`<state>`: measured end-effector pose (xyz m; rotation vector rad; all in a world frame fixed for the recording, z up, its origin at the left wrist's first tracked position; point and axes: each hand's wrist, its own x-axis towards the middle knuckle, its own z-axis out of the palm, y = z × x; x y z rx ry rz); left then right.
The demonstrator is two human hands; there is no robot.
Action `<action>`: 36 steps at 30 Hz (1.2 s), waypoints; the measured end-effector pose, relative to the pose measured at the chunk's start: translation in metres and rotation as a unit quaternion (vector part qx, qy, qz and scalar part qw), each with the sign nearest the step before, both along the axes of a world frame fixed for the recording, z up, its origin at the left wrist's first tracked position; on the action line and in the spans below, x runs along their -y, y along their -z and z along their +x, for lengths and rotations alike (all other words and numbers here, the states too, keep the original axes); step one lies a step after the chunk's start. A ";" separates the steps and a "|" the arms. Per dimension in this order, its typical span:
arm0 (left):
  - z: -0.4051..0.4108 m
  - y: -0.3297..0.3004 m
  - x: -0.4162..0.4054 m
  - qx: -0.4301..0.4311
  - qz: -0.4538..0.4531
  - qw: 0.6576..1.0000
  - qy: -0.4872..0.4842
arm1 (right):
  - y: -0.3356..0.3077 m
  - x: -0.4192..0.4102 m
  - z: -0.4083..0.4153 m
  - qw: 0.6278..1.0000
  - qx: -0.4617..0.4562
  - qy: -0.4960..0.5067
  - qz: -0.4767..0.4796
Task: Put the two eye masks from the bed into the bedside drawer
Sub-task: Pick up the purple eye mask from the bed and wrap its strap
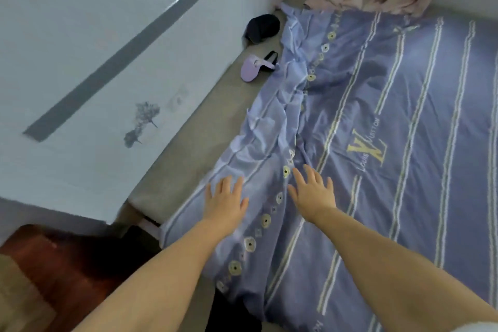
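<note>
- Left hand (225, 198) and right hand (314, 191) hover flat, fingers spread wide, holding nothing.
- Best reach: lilac mask (252, 69) first, then black mask (262, 27).

1. Left hand (225, 201): empty, palm down, fingers spread and extended forward; forearm bare.
2. Right hand (314, 191): just beside the left, empty, palm down, fingers splayed; forearm bare, reaching forward alongside the left.
</note>
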<state>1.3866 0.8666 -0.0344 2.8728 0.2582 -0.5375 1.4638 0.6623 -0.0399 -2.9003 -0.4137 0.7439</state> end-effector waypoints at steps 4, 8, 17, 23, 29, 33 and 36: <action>0.118 0.019 -0.063 -0.012 -0.003 0.999 0.048 | 0.025 -0.057 0.089 0.998 0.003 0.051 0.021; 0.236 0.058 -0.096 0.008 -0.018 0.997 0.070 | 0.081 -0.106 0.184 0.998 -0.006 0.046 0.037; 0.433 0.164 -0.120 0.152 -0.126 0.980 -0.005 | 0.201 -0.133 0.245 0.984 0.160 0.064 0.050; 0.526 0.174 -0.121 0.163 -0.268 0.890 -0.331 | 0.198 -0.133 0.246 0.980 0.187 0.052 0.047; 0.540 0.178 -0.121 0.070 -0.337 0.899 -0.271 | 0.201 -0.133 0.246 0.977 0.202 0.047 0.043; 0.468 0.170 -0.111 0.054 -0.426 0.860 -0.275 | 0.202 -0.134 0.247 0.972 0.220 0.054 0.059; 0.391 0.142 -0.109 0.027 -0.556 0.749 -0.361 | 0.201 -0.133 0.247 0.979 0.189 0.057 0.059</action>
